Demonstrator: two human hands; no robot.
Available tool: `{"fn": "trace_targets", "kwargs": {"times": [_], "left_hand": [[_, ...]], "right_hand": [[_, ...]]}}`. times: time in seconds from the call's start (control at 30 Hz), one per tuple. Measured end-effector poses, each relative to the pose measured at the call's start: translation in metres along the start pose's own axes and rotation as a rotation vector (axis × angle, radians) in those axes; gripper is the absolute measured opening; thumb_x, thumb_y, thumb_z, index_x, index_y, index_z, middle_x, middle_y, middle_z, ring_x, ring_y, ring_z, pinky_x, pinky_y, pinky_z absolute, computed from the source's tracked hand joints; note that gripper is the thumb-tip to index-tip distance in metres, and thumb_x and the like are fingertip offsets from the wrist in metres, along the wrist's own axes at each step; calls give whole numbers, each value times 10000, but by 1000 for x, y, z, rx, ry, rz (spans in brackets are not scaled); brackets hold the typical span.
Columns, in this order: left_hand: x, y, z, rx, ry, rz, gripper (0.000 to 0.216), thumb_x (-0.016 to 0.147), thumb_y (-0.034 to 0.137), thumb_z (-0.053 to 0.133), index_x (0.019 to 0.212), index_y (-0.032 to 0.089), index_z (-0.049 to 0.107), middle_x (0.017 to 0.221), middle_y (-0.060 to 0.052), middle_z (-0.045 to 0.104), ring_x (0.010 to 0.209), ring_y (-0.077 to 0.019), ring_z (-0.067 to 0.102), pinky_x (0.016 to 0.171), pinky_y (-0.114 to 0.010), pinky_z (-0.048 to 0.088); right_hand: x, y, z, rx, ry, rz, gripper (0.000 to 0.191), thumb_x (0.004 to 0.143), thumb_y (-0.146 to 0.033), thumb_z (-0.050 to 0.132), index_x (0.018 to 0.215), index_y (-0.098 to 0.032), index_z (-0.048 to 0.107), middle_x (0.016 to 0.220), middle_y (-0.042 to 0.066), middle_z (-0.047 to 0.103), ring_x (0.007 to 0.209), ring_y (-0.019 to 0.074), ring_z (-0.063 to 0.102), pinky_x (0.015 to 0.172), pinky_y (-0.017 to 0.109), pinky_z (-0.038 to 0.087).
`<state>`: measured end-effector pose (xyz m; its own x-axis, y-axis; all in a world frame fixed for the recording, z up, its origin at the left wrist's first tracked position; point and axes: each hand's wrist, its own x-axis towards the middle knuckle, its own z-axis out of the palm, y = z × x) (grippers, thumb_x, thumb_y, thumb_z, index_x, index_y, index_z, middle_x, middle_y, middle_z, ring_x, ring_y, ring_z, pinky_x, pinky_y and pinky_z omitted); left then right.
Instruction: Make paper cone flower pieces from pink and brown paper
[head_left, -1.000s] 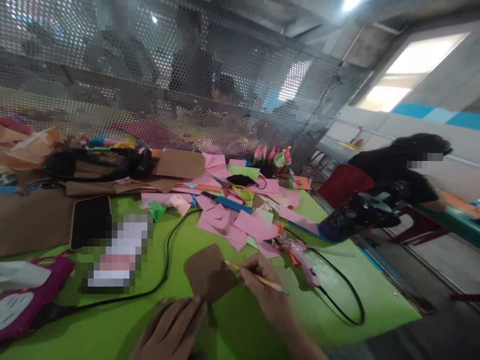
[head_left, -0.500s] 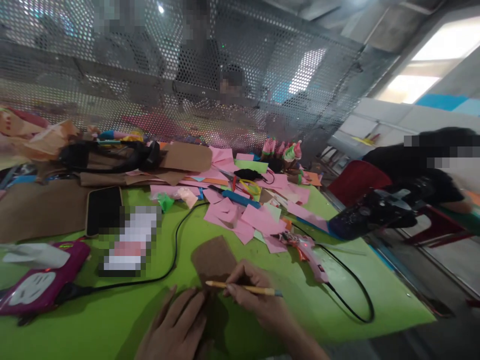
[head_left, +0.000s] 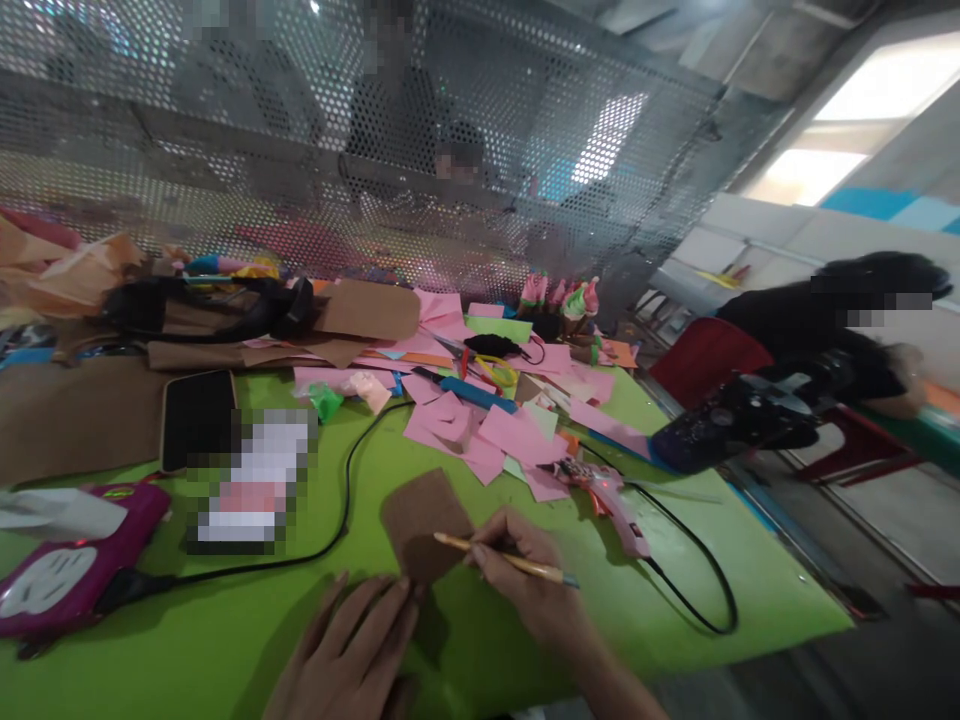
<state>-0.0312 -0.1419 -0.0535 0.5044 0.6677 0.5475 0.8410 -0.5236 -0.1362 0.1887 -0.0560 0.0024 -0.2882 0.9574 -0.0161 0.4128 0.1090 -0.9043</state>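
A brown piece of paper or card with rounded corners lies on the green tabletop. My left hand rests flat, fingers stretched out, with its fingertips at the lower edge of the brown piece. Between thumb and fingers my right hand grips a wooden pencil. The pencil's pale tip points left, over the brown piece; whether it touches the surface I cannot tell. A pink glue gun lies to the right of my right hand, its black cord looped on the table.
Pink paper pieces and a blue-handled cutter lie behind the brown piece. At the left are a dark phone, a purple power strip and brown sheets. A perforated metal screen stands behind. Someone in black sits at right.
My right hand and the pencil have moved slightly right and up, away from my left fingertips. The whole view has shifted a little. Both hands keep their poses.
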Motion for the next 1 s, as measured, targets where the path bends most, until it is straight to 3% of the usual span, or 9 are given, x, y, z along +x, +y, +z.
{"fn": "trace_targets", "kwargs": {"times": [0.13, 0.33, 0.6, 0.83, 1.0], "left_hand": [[-1, 0, 1, 22, -3, 6, 417, 858, 293, 514, 1259, 234, 611, 1237, 56, 687, 1084, -187, 573, 976, -361, 377], [-1, 0, -1, 35, -4, 23, 438, 831, 263, 505, 1257, 241, 608, 1253, 53, 678, 1095, -189, 577, 971, -360, 385], [8, 4, -12, -14, 33, -31, 333, 851, 333, 516, 1122, 212, 669, 1172, -16, 717, 1071, -200, 593, 1021, -367, 330], [3, 4, -17, -25, -91, -63, 382, 800, 299, 583, 1177, 247, 614, 1441, -80, 519, 1250, -259, 503, 990, -424, 379], [4, 5, -17, -26, -129, -86, 419, 788, 312, 594, 1205, 268, 590, 1459, -83, 500, 1281, -287, 479, 966, -454, 398]], "right_hand": [[3, 4, -12, -42, 118, 2, 136, 795, -282, 587, 693, -192, 594, 625, -1, 603, 580, 146, 523, 518, 244, 372], [1, 2, -19, -16, 163, -19, 126, 811, -285, 583, 722, -197, 595, 642, -2, 617, 588, 146, 539, 536, 248, 391], [-11, -2, -2, 133, -152, -15, 102, 824, -271, 603, 784, -178, 613, 694, 11, 633, 587, 123, 505, 529, 230, 366], [-11, -5, 2, 145, -221, -34, 80, 822, -247, 618, 789, -176, 608, 703, -5, 604, 577, 102, 455, 521, 217, 333], [-12, -8, 4, 106, -234, -4, 72, 812, -241, 627, 778, -179, 612, 680, -15, 595, 566, 98, 452, 513, 212, 331]]}}
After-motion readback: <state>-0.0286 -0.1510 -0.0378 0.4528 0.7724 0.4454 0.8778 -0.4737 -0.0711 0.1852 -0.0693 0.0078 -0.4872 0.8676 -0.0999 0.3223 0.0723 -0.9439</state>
